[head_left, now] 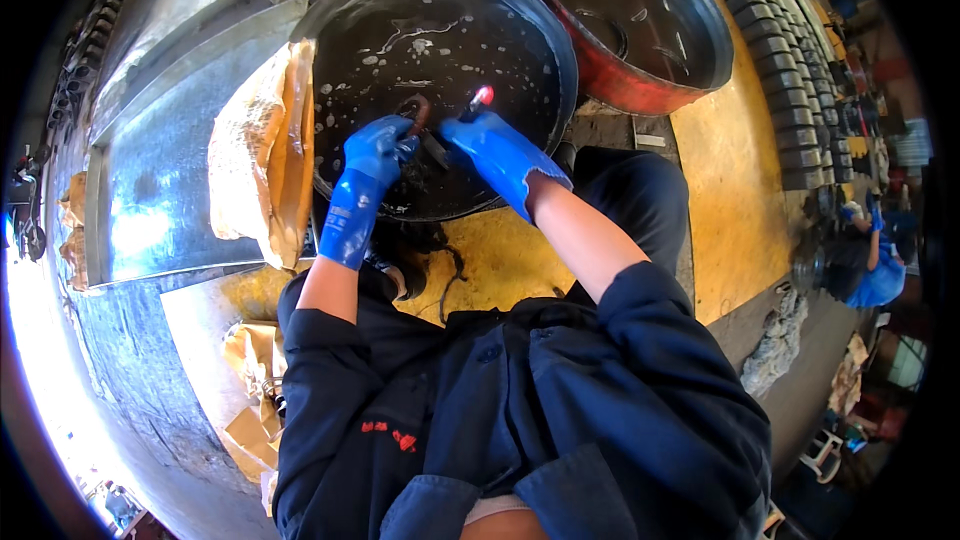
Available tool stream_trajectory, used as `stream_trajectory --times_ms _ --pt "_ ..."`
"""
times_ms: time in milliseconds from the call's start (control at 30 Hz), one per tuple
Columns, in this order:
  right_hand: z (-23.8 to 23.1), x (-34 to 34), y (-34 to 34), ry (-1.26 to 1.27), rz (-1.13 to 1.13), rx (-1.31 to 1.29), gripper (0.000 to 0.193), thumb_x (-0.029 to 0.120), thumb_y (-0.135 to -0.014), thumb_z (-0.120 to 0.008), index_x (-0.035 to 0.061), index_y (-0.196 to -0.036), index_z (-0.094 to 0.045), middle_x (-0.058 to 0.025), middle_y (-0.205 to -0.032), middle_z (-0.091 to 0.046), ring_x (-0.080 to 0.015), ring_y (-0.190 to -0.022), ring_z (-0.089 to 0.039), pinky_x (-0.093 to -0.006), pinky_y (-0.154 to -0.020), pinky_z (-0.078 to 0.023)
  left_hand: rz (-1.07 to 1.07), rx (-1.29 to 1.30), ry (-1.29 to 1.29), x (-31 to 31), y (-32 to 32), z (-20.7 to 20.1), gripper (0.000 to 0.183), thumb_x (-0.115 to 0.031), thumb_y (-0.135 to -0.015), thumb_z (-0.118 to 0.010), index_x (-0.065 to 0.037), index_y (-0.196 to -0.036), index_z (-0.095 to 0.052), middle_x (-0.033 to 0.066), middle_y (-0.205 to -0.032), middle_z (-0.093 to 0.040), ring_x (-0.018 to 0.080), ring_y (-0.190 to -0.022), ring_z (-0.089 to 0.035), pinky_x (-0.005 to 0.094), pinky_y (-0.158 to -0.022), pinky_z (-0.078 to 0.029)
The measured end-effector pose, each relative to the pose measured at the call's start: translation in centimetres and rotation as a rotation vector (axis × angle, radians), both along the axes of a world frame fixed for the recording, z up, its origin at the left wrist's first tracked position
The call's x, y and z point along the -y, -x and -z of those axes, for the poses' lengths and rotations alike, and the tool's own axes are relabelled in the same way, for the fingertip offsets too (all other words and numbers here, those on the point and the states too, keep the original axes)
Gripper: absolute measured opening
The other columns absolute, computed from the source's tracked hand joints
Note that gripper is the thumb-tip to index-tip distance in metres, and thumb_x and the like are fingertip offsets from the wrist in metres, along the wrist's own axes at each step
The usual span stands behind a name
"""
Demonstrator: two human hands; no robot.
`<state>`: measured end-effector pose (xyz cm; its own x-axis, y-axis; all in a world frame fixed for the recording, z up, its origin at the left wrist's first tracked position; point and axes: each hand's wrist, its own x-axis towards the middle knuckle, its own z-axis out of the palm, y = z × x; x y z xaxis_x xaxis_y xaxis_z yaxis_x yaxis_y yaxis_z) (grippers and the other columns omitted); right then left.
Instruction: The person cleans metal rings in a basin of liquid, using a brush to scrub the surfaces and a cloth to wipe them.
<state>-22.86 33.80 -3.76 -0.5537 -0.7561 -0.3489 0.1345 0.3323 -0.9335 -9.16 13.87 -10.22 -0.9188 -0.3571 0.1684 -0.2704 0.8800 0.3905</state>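
Note:
Over a wide round tub (567, 60) of dark, foam-flecked liquid, both my hands work in long blue rubber gloves. My left hand (375, 152) is closed around a curved, reddish-brown metal piece (420, 112), whose bent end sticks up past the fingers. Close beside it, my right hand (492, 146) grips a dark tool with a red-tipped handle (484, 96). The tool's dark working end points toward the left hand, and its kind cannot be made out. The lower part of the metal piece is lost against the dark liquid.
A red drum (640, 90) with dark liquid and a ring-shaped part stands at the upper right. Stacked dark metal parts (790, 90) line the far right. Left of the tub are a crumpled paper sack (255, 155) and a metal tray (160, 180). Another person (875, 265) is at right.

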Motion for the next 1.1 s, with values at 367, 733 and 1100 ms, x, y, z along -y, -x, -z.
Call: stream_trajectory --times_ms 367,733,1100 --pt "6.1 -4.1 -0.9 -0.392 -0.136 -0.872 0.033 0.042 -0.098 -0.071 0.0267 -0.127 -0.073 -0.0097 -0.126 -0.076 -0.0344 -0.117 -0.073 -0.0447 -0.101 -0.058 0.156 -0.164 0.442 -1.3 -0.5 -3.3 0.027 -0.020 -0.087 -0.082 -0.015 -0.113 -0.080 0.0065 -0.124 -0.078 0.0252 -0.125 -0.071 0.0450 -0.109 -0.054" --pt "1.0 -1.5 1.2 0.164 -0.018 -0.364 0.027 0.017 -0.096 -0.075 0.0083 -0.121 -0.077 -0.0116 -0.102 -0.080 -0.0221 -0.091 -0.077 -0.0362 -0.085 -0.062 0.121 0.597 0.363 -0.9 -0.1 -1.7 0.034 -0.025 -0.102 -0.065 -0.024 -0.135 -0.073 -0.0002 -0.146 -0.069 0.0228 -0.141 -0.061 0.0408 -0.120 -0.044" --pt "3.0 4.1 4.6 0.069 -0.306 -0.777 0.028 0.022 -0.098 -0.072 0.0143 -0.125 -0.077 -0.0094 -0.119 -0.079 -0.0265 -0.106 -0.076 -0.0383 -0.095 -0.061 0.166 0.460 0.280 -2.7 1.0 -2.8 0.026 -0.024 -0.099 -0.068 -0.022 -0.123 -0.079 0.0040 -0.126 -0.078 0.0277 -0.120 -0.073 0.0399 -0.101 -0.059"
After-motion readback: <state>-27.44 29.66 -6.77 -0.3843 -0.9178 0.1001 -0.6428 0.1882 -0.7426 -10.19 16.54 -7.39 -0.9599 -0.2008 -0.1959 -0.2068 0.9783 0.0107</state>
